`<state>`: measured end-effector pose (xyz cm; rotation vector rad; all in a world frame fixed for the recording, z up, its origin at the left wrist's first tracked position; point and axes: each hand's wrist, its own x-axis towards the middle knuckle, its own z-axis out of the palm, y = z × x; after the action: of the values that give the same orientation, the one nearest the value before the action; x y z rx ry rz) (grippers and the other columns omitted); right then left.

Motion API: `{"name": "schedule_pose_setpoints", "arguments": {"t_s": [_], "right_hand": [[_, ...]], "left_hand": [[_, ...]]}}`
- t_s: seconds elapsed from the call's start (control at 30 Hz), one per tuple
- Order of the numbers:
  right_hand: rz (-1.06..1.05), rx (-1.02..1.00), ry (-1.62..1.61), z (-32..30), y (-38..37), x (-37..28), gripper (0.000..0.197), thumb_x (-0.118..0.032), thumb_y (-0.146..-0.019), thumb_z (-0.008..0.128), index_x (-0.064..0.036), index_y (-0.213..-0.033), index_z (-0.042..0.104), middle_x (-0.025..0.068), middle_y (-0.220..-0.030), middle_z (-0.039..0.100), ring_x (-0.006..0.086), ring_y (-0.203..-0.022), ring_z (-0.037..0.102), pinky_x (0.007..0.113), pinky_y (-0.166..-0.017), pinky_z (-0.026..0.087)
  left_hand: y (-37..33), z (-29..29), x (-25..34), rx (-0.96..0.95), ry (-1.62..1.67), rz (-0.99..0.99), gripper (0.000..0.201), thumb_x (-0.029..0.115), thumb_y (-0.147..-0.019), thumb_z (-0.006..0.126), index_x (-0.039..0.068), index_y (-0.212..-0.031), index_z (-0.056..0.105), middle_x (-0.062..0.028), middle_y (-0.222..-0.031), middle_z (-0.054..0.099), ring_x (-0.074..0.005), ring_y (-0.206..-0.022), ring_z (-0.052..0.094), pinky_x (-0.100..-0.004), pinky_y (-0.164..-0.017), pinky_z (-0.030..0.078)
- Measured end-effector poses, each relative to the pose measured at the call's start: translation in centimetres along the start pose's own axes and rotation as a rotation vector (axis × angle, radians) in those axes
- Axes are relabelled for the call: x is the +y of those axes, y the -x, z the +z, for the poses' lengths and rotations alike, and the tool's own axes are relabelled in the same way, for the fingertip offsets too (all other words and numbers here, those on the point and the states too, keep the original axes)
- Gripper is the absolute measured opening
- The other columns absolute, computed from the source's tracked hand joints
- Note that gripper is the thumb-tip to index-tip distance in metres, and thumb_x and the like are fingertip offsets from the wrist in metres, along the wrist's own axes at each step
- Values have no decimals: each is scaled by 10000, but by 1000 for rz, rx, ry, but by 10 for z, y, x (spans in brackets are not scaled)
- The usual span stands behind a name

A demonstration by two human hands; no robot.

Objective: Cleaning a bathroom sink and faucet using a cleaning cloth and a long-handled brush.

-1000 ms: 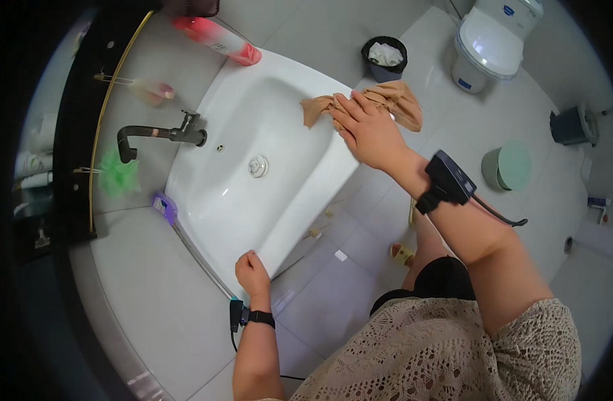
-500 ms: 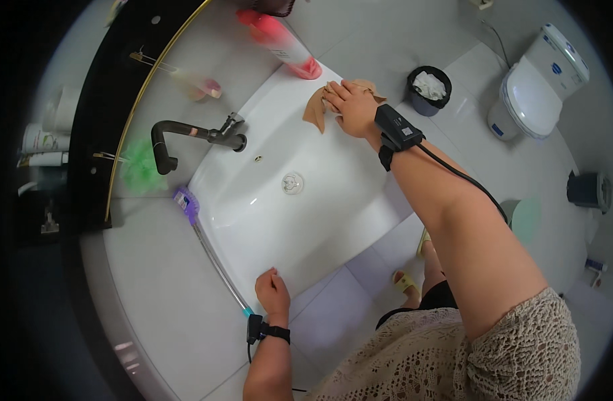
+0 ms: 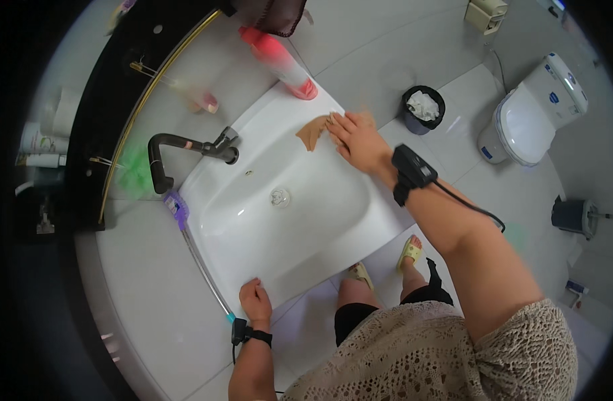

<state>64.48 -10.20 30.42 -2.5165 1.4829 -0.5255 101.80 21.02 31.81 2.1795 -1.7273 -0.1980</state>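
A white washbasin (image 3: 333, 224) fills the middle of the view. At its far right corner my right hand (image 3: 363, 144) lies over a brown cloth (image 3: 311, 133), fingers together and pressing it to the rim. Part of the cloth sticks out on the basin side; the rest is hidden beneath the hand. My left hand (image 3: 255, 302) rests at the near left corner of the basin, its fingers curled in and nothing visible in them. A dark tap (image 3: 186, 144) stands at the back left, and the round drain (image 3: 279, 197) shows in the bowl.
A red and white spray bottle (image 3: 279, 63) stands on the back corner. A purple brush (image 3: 177, 208) with a long metal handle leans along the left side. Beyond are a lined bin (image 3: 423, 110) holding white paper and a toilet (image 3: 527, 127). A dark-framed mirror (image 3: 112, 113) hangs left.
The view has shifted, showing more of the feet. My right hand has slid with the cloth along the rim toward me. My left hand stays at the near corner.
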Motion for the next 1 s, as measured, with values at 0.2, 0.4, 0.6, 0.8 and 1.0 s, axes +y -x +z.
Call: {"name": "schedule_pose_setpoints", "arguments": {"t_s": [0.2,0.4,0.6,0.8,1.0], "right_hand": [[20,136,-34,-38,110,-31,453,-207,-905,540,-93,-1341,499,133,-1446,426,369,-1324,372,463,-1077,328],[61,84,-69,-52,196,-86,356,-201,-942,504,-85,-1275,549,130,-1337,529,321,-1215,493,459,-990,379],[835,82,-1515,-75,166,-127,319,-291,-1020,422,-70,-1186,581,78,-1058,654,243,-1048,599,421,-933,443],[883,-142,-2310,-96,147,-150,565,-509,-994,382,-53,-1311,489,119,-1281,566,261,-1187,552,421,-1018,435],[511,-296,-2305,-99,155,-168,643,-292,-950,568,-65,-1477,279,123,-1424,423,262,-1266,489,413,-1086,366]], "left_hand": [[2,0,-1,17,40,98,169,79,-847,515,-9,-912,645,-154,-953,663,-337,-927,598,-436,-858,465],[-5,2,-9,22,69,108,164,88,-845,522,-8,-894,645,-158,-908,664,-349,-860,609,-444,-823,474],[-18,-18,89,-217,821,-204,258,136,-988,474,-36,-1033,662,-79,-1005,685,-170,-992,614,-293,-928,449],[-32,12,164,-492,1108,103,338,241,-1005,478,-19,-1170,618,-103,-1160,633,-195,-1085,578,-311,-956,433],[-57,-3,181,-669,1266,-48,452,341,-988,518,-33,-1239,561,-99,-1142,618,-148,-1045,571,-296,-908,452]]}}
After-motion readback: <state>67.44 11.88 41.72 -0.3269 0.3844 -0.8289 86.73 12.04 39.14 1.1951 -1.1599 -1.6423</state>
